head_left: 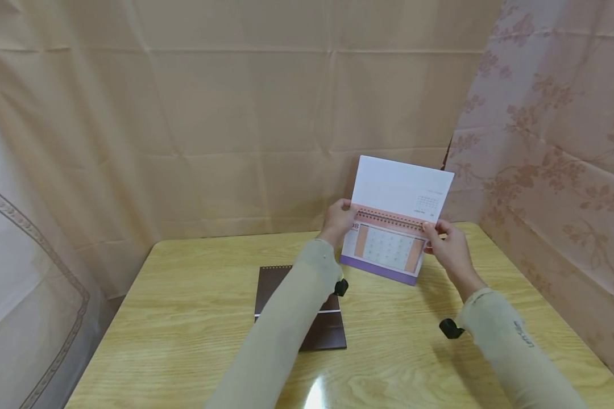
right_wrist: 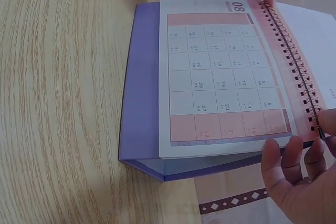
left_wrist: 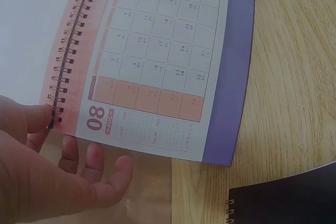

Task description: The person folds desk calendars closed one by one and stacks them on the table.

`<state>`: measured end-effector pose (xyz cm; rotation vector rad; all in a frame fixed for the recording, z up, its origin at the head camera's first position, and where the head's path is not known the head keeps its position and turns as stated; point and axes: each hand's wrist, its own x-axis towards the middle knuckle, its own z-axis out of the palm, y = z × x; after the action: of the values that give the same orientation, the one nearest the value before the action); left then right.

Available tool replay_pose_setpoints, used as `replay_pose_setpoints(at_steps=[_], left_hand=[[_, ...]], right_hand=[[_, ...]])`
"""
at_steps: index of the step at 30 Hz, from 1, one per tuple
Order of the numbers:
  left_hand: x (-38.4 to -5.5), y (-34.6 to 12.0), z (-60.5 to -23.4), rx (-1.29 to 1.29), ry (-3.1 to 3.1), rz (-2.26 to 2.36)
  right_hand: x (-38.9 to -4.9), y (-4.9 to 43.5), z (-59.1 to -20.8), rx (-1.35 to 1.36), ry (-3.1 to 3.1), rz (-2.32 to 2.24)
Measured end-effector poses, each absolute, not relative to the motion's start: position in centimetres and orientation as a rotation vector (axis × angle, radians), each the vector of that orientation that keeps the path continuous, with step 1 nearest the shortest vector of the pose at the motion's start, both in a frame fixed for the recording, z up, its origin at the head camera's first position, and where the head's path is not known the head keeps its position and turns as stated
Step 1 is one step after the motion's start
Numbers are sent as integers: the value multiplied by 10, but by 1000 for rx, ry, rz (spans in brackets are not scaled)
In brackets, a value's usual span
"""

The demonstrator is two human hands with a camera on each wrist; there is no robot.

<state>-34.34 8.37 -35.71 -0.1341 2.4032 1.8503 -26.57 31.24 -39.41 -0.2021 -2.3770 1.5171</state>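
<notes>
A spiral-bound desk calendar (head_left: pixel 389 250) with a purple base is held up at the right part of the table, tilted. Its page reads 08 AUG in the left wrist view, with orange columns beside the dates; a mostly white page (head_left: pixel 401 182) is turned up beyond the binding. My left hand (head_left: pixel 336 220) pinches the left end at the spiral (left_wrist: pixel 68 51), thumb on top, other fingers loosely bent. At the other end of the spiral, my right hand (head_left: pixel 451 250) pinches the calendar between thumb and fingers. The purple stand (right_wrist: pixel 139 82) is folded open underneath.
A dark brown spiral notebook (head_left: pixel 324 332) with a white band lies on the wooden table (head_left: pixel 184 318), partly covered by the left sleeve (head_left: pixel 281 329). Beige curtain (head_left: pixel 235 113) hangs behind the table, and a floral curtain (head_left: pixel 558 170) stands along the right side.
</notes>
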Motion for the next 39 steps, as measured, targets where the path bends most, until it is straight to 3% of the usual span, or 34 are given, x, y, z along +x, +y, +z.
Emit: replay_pose_setpoints(at_steps=[28, 39], left_hand=[[-346, 80, -374, 41, 2406, 1921], [-338, 66, -362, 95, 2214, 2097]], right_hand=[[-264, 325, -394, -106, -2496, 1230], [-263, 321, -396, -114, -2427, 1206]])
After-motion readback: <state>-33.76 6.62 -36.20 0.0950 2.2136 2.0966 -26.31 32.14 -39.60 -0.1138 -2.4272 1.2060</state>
